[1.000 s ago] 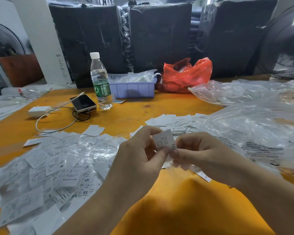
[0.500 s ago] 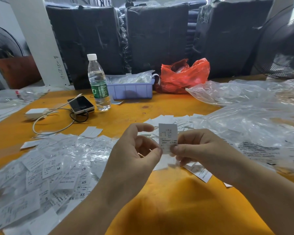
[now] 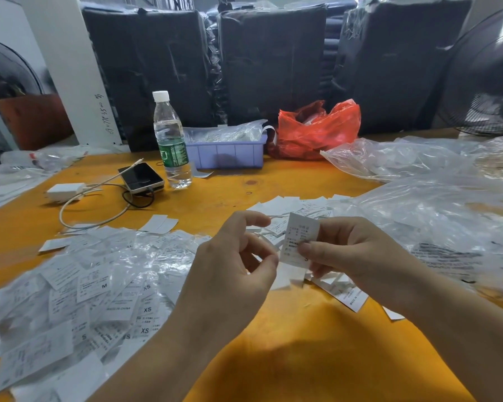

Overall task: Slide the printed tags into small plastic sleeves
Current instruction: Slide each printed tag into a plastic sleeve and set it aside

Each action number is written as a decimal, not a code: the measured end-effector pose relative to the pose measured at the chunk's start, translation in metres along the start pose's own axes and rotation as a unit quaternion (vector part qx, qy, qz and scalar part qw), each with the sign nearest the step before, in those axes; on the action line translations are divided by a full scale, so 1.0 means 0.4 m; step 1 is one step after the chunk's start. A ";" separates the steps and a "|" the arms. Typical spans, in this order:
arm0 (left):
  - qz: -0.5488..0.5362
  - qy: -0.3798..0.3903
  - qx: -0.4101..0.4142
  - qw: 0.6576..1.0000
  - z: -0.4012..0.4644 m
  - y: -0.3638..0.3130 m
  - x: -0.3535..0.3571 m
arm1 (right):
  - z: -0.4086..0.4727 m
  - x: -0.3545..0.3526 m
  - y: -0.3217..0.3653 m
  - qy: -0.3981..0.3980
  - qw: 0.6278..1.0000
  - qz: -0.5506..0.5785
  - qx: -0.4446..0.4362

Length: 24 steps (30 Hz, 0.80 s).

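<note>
While pinched by right hand (image 3: 357, 256): tag (image 3: 299, 242); left hand (image 3: 233, 265) beside.

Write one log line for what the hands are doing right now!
right hand: pinches printed tag | left hand: thumb at tag's lower edge | sleeve: cannot tell

A garment-packing workshop is indicated: heaped white printed size tags (image 3: 79, 288), black plastic-wrapped bales (image 3: 270, 65), and an orange worktable (image 3: 317, 358) are seen.

Sleeved tags (image 3: 105, 297) read M, XS, S.
</note>
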<state>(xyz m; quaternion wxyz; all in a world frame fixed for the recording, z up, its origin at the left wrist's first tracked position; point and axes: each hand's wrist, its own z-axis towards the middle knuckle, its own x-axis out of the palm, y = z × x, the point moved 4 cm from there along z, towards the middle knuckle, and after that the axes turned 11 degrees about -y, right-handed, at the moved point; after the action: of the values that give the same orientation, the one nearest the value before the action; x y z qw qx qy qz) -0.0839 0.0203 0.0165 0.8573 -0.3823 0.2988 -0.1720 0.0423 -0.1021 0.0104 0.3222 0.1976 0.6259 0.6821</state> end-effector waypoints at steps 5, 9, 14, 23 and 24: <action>-0.029 0.002 -0.039 0.999 0.002 0.008 0.004 | 0.004 -0.010 -0.001 -0.014 1.000 0.000 -0.008; -0.066 0.014 -0.073 0.995 0.001 0.017 0.007 | 0.004 -0.008 0.004 0.002 1.000 0.014 -0.007; -0.106 0.016 -0.099 0.989 0.007 0.026 0.006 | 0.005 -0.007 -0.004 0.019 1.000 -0.013 0.002; -0.151 0.034 -0.120 0.981 0.006 0.027 0.012 | 0.007 -0.006 -0.009 0.026 1.000 -0.018 -0.001; -0.152 0.035 -0.120 0.980 0.005 0.028 0.013 | 0.007 -0.006 -0.009 0.027 0.999 -0.018 0.001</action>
<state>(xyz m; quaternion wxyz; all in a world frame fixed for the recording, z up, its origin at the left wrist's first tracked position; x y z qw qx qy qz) -0.0779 0.0259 0.0072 0.7580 -0.5173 0.2852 -0.2766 0.0466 -0.1017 0.0075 0.3172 0.1681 0.6387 0.6805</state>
